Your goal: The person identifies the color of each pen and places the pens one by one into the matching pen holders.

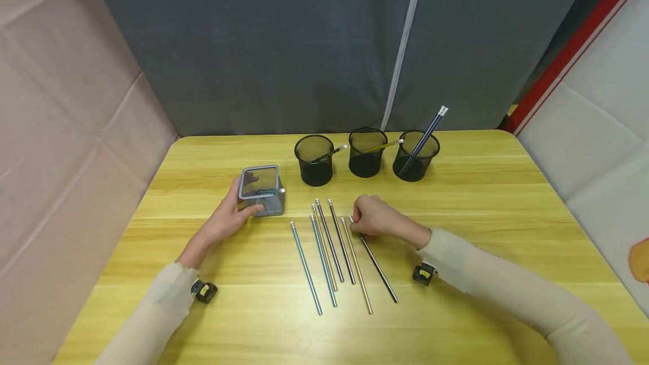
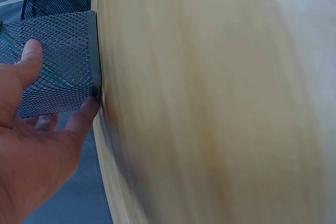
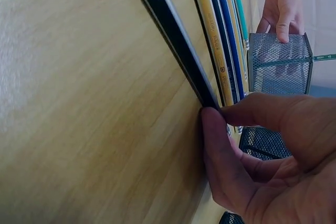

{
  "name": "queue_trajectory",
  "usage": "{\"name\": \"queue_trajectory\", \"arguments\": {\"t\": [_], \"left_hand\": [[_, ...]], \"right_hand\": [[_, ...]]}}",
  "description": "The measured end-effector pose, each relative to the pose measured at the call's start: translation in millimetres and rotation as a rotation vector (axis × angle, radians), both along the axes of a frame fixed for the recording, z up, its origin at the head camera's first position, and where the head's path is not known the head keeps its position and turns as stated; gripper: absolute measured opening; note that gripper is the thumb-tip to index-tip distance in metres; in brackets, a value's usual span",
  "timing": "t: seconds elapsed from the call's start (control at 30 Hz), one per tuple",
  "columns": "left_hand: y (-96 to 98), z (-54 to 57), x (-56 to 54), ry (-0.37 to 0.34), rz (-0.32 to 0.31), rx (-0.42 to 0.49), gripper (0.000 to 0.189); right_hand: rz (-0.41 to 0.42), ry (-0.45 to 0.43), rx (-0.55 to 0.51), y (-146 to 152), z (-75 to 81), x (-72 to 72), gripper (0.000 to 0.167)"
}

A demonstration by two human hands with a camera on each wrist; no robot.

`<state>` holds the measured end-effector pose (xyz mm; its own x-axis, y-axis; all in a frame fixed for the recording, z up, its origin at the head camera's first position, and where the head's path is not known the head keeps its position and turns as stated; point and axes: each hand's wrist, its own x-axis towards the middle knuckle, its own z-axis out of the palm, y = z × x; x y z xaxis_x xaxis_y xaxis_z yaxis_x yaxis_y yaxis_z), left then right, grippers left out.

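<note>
My left hand (image 1: 229, 216) grips a square grey mesh pencil holder (image 1: 271, 205) from its left side, thumb across the near face. One teal pencil (image 1: 271, 191) leans inside that holder. With thumb and forefinger my right hand (image 1: 376, 217) pinches a black pencil (image 1: 379, 269) close to its eraser end, as the right wrist view also shows. To the left of this pencil, several others lie side by side: a gold pencil (image 1: 359, 272), dark blue ones such as this blue pencil (image 1: 330, 244), and teal ones such as this teal pencil (image 1: 306, 268).
Three round black mesh cups stand along the back: the left cup (image 1: 316, 176) has a black pencil, the middle cup (image 1: 365, 165) a gold one, the right cup (image 1: 409, 170) dark blue pencils. A grey curtain (image 1: 263, 49) hangs behind the wooden table (image 1: 243, 320).
</note>
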<state>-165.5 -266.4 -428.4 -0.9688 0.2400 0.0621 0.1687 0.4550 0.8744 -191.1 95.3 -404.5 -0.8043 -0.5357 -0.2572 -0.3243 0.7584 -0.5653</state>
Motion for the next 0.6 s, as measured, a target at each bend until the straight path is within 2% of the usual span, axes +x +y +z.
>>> {"name": "queue_trajectory", "arguments": {"t": [0.27,0.6], "left_hand": [[0.0,-0.6,0.1,0.001,0.010,-0.015,0.084],[0.8,0.4,0.6,0.013,-0.006,-0.008,0.082]], "right_hand": [[-0.013,-0.058,-0.056,2,-0.7,-1.9,0.022],[0.061,-0.063,-0.098,12,2.8,-7.0,0.018]]}}
